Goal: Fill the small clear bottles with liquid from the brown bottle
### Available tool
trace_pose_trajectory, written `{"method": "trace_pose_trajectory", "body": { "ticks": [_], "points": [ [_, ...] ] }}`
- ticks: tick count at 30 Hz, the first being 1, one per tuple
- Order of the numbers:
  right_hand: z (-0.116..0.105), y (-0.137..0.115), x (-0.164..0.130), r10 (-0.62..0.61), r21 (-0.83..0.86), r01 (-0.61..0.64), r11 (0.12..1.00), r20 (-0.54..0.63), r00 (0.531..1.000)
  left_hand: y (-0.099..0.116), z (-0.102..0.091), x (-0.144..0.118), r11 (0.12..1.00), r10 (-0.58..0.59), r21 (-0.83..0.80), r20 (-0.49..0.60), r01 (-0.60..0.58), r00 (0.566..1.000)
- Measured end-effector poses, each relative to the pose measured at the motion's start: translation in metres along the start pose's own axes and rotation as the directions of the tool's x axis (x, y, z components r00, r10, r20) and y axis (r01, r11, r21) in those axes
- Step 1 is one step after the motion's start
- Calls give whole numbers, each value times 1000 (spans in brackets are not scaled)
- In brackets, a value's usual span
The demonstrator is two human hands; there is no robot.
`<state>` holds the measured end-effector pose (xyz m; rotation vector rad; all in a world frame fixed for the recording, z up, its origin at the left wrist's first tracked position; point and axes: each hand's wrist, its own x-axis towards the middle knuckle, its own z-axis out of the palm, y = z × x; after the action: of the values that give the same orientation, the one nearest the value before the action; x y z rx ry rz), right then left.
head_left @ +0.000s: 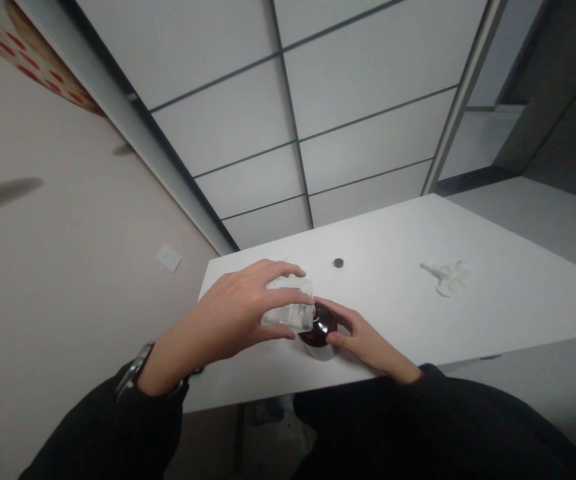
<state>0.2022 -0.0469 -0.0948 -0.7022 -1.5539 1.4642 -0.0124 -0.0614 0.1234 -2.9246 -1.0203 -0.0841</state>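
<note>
Left hand [233, 313] fingers clamp tilted clear glass cup [288, 307]; right hand [363, 340] fingers curl around dark round vessel [319, 328], base hidden, on white worktop [493, 300].

sleeves: black, long, loose-fitting, on both arms, reaching the wrists | left hand [233, 310]: bare, wristwatch [135, 370] with metallic band at the cuff | right hand [368, 340]: bare, no jewellery visible
</note>
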Motion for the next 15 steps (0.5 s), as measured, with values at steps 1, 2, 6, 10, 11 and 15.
{"method": "trace_pose_trajectory", "body": {
  "ticks": [1, 2, 6, 10, 11, 15],
  "points": [
    [0, 0, 0, 1, 4, -1, 1000, 0, 1000, 0, 0, 0, 1000, 4, 1, -1, -4, 1000],
    [0, -1, 0, 2, 6, -2, 1000, 1, 1000, 0, 0, 1, 1000, 9, 1, -3, -9, 1000],
    [0, -2, 0, 9, 5, -9, 1000, 9, 1000, 1, -1, 2, 1000, 16, 9, 1, -16, 1000],
    [0, -2, 0, 3, -4, -3, 1000, 7, 1000, 4, -3, 4, 999, 23, 25, -2, -22, 1000],
    [0, -1, 0, 2, -5, -2, 1000, 8, 1000, 4, -4, 4, 999, 24, 29, -1, -24, 1000],
    [-1, -1, 0, -4, -5, 4, 1000, 8, 1000, 6, -5, 6, 999, 27, 35, 13, -28, 1000]
  ]
}}
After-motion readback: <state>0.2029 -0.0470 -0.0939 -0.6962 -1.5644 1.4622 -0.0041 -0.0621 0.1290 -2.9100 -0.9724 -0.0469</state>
